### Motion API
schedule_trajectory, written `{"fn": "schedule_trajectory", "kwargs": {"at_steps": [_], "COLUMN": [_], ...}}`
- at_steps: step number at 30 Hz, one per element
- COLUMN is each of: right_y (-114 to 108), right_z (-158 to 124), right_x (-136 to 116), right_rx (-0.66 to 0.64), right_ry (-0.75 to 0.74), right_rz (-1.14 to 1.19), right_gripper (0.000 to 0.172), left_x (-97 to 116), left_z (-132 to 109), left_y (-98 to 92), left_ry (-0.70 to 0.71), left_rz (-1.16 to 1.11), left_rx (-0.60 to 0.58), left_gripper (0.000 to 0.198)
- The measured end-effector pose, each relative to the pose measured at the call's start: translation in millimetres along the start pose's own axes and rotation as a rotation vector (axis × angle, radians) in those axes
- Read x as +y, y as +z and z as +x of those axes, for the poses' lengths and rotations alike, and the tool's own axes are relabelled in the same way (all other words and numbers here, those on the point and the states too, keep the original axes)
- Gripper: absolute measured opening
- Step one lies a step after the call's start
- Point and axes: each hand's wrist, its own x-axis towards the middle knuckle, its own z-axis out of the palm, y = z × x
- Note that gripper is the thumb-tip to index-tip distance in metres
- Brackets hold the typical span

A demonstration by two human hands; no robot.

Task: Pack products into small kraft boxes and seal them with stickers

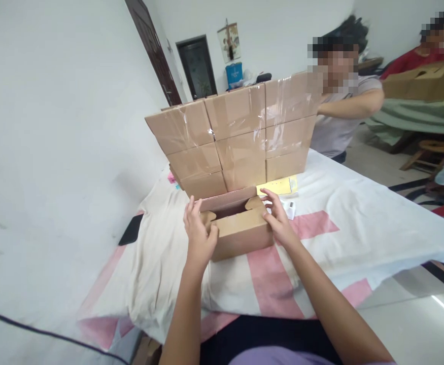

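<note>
A small brown cardboard box (244, 237) stands on the cloth-covered table in front of me, its top open and its far flap raised. My left hand (199, 230) grips the box's left end, thumb at the near corner and fingers by the far side. At the other end my right hand (277, 219) holds the right side, thumb by the near corner and fingers towards the back. Small side flaps lean inward over the opening. Just behind rises a stack of taped cardboard boxes (240, 137).
A yellow packet (278, 186) and a small white item (291, 210) lie right of the box. A black phone-like slab (131, 230) rests at the table's left edge by the wall. Across the table is a person (339, 111); another person (408, 60) is farther right.
</note>
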Motion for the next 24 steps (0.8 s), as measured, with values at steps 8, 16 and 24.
{"fn": "schedule_trajectory", "kwargs": {"at_steps": [8, 16, 24], "right_y": [-19.4, -105.9, -106.1], "right_z": [-4.8, 26.9, 71.2], "right_x": [-1.4, 24.8, 28.4], "right_rx": [0.071, 0.063, -0.325], "right_ry": [0.115, 0.509, 0.717], "right_rz": [-0.052, -0.587, -0.732], "right_gripper": [0.036, 0.034, 0.021], "left_x": [13.8, 0.0, -8.3], "left_z": [10.2, -9.1, -12.0], "left_y": [-12.6, -7.3, -0.3], "left_ry": [0.113, 0.147, 0.206], "left_rz": [0.259, 0.195, 0.253], "left_rx": [-0.287, -0.397, -0.361], "left_gripper": [0.059, 0.049, 0.054]}}
